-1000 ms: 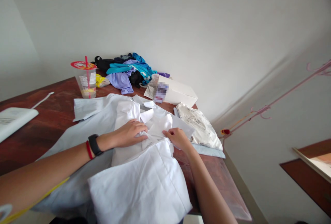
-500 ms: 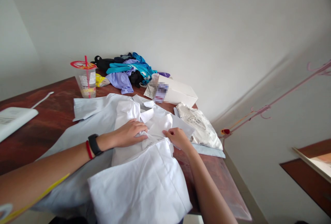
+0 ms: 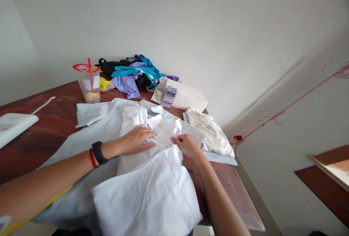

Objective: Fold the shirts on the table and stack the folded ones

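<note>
A white shirt lies spread in front of me, its collar at the far end and its near part folded back toward me and hanging past the table edge. Under it, to the left, is a pale bluish garment with a short sleeve. My left hand rests on the middle of the white shirt, thumb and fingers closed on a gathered bit of cloth. At the shirt's right edge, my right hand pinches the fabric between thumb and curled fingers.
Folded clothes lie to the right on the brown table. Behind stand a white box, a pile of clothes and a plastic cup with a red straw. A white device sits left; a pink rack stands right.
</note>
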Tool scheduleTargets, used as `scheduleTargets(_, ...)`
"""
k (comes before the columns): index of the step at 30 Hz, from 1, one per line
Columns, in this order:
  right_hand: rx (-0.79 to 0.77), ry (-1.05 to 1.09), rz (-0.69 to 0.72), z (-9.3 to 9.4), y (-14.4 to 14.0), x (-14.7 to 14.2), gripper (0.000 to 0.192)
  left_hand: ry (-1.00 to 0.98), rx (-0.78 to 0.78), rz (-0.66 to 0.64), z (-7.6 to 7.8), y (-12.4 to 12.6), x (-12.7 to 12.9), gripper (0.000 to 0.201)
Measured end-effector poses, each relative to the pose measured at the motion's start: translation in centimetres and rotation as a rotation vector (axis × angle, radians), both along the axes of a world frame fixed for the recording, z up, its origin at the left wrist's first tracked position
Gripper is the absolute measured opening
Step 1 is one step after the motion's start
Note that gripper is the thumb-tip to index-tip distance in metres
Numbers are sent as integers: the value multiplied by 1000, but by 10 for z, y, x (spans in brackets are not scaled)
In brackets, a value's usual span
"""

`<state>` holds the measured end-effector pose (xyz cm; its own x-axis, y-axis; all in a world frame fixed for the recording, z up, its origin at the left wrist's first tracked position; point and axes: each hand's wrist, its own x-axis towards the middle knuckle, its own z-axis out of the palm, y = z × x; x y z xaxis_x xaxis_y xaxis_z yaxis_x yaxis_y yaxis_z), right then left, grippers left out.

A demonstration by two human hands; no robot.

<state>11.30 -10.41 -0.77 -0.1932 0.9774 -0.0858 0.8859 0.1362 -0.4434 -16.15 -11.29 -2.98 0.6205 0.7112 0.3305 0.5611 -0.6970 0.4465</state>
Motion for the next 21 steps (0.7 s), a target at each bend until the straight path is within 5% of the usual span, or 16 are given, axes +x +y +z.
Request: scheduleTargets(21, 12, -3, 10, -2, 1, 2, 53, 10, 0, -10, -3, 1, 0, 17)
